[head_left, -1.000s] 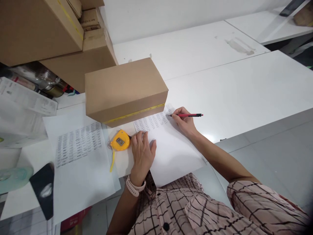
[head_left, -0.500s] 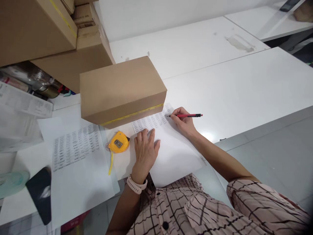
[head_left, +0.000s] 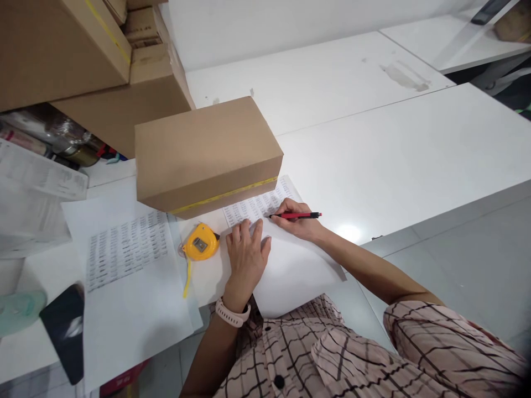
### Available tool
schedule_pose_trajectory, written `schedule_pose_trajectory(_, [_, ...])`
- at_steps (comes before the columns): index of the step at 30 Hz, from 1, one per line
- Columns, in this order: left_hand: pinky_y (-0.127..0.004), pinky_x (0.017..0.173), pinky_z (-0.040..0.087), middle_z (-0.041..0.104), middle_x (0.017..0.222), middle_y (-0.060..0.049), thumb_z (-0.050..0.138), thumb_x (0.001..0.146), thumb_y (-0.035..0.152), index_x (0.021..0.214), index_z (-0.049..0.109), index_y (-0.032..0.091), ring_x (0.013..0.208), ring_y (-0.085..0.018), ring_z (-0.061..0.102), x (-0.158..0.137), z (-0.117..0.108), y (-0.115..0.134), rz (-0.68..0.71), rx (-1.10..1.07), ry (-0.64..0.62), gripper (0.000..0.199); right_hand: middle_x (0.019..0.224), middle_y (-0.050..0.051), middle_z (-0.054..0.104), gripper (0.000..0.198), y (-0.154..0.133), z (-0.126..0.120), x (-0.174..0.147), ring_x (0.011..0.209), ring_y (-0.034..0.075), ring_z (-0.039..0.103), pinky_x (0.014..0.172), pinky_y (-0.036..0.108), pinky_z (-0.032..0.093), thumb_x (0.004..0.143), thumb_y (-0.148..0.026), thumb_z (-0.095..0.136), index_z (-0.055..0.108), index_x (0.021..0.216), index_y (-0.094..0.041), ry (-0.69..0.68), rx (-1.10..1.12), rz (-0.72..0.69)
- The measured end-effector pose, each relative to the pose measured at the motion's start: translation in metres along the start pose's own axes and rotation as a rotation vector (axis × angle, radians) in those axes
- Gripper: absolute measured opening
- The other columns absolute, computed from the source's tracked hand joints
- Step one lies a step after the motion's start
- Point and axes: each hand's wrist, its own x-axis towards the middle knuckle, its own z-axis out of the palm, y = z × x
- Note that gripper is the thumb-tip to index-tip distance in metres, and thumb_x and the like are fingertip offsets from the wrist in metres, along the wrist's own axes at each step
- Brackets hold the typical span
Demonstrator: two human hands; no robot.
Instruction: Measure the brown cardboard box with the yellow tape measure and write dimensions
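In my right hand [head_left: 299,220] is a red and black pen [head_left: 301,215], its tip on or just over the lower rows of writing on a white sheet of paper [head_left: 294,271]. My left hand [head_left: 248,254] lies flat with fingers stretched on the same sheet's left side. Just left of that hand, a yellow tape measure [head_left: 201,242] rests on the table with a short end of tape out. Behind the sheet stands a closed cardboard box [head_left: 207,149], a yellow strip running along its front side. The box hides whatever lies behind its lower part.
Another sheet with rows of writing [head_left: 133,315] lies at the left, beside a dark flat object [head_left: 66,331]. Larger cardboard boxes [head_left: 62,50] are stacked at the back left. The white table [head_left: 394,149] stretches right, its front edge dropping to a tiled floor [head_left: 456,265].
My right hand with the pen has moved left and toward me, from the right end of the written rows to their lower middle. My left hand stays in place.
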Motion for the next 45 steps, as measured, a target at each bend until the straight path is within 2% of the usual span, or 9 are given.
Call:
schedule_pose_trajectory(9, [-0.047, 0.086, 0.044, 0.063, 0.128, -0.018, 0.060, 0.097, 0.039, 0.134, 0.065, 0.017, 0.111, -0.036, 0.054, 0.0001, 0.0004, 0.0004, 0.002, 0.004, 0.009, 0.043, 0.066, -0.003, 0.058, 0.024, 0.0023, 0.0005, -0.0001, 0.059, 0.010, 0.046, 0.055, 0.025, 0.037, 0.085, -0.037, 0.070, 0.054, 0.076, -0.021, -0.036, -0.058, -0.043])
schedule_pose_trajectory(38, [-0.047, 0.088, 0.043, 0.062, 0.130, -0.019, 0.057, 0.098, 0.039, 0.135, 0.064, 0.017, 0.113, -0.036, 0.053, -0.0006, 0.0001, 0.0007, -0.010, 0.000, -0.011, 0.044, 0.064, -0.004, 0.055, 0.026, -0.0003, -0.0005, 0.0019, 0.059, 0.010, 0.044, 0.055, 0.025, 0.036, 0.084, -0.037, 0.069, 0.050, 0.073, -0.022, -0.067, -0.070, -0.012])
schedule_pose_trajectory(42, [-0.047, 0.088, 0.043, 0.062, 0.129, -0.018, 0.058, 0.098, 0.038, 0.135, 0.064, 0.017, 0.111, -0.035, 0.054, -0.0008, 0.0005, 0.0008, -0.013, 0.003, -0.004, 0.043, 0.065, -0.003, 0.056, 0.026, -0.0019, -0.0014, 0.0016, 0.059, 0.011, 0.044, 0.055, 0.026, 0.036, 0.081, -0.036, 0.070, 0.050, 0.072, -0.022, -0.041, -0.032, 0.023])
schedule_pose_trajectory(45, [-0.047, 0.087, 0.043, 0.063, 0.129, -0.018, 0.059, 0.097, 0.038, 0.135, 0.064, 0.018, 0.111, -0.035, 0.054, -0.0010, 0.0009, 0.0007, -0.015, 0.004, -0.004, 0.044, 0.065, -0.003, 0.054, 0.025, -0.0017, -0.0042, 0.0015, 0.058, 0.010, 0.043, 0.054, 0.026, 0.034, 0.079, -0.033, 0.070, 0.049, 0.070, -0.022, 0.039, 0.012, 0.049])
